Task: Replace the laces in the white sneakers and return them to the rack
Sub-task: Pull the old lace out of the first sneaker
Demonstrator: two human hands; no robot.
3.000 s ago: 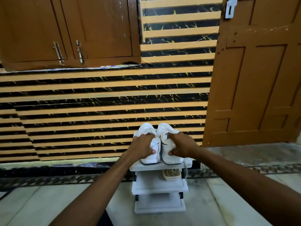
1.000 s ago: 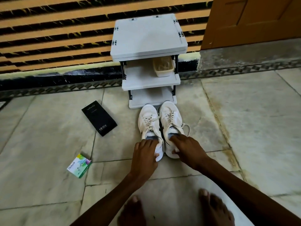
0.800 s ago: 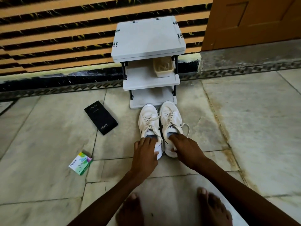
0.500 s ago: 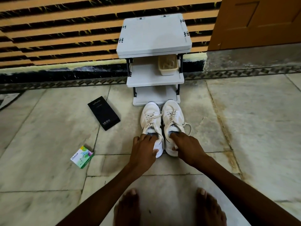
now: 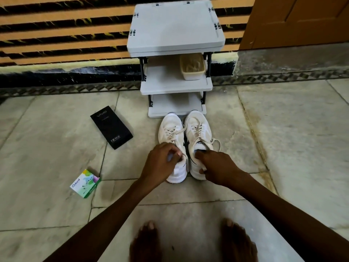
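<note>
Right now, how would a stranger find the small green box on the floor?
Start at the white rack by the striped wall. Left of it a black box lies on the floor. Nearer the person lies the green box, smaller, white and green with coloured print.

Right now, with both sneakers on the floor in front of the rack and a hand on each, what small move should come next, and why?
Probably pull loose the lace on the left sneaker. The left hand is curled at that shoe's collar, seemingly pinching a lace end, and both sneakers appear fully laced. The right hand rests on the right sneaker, steadying it.
</note>
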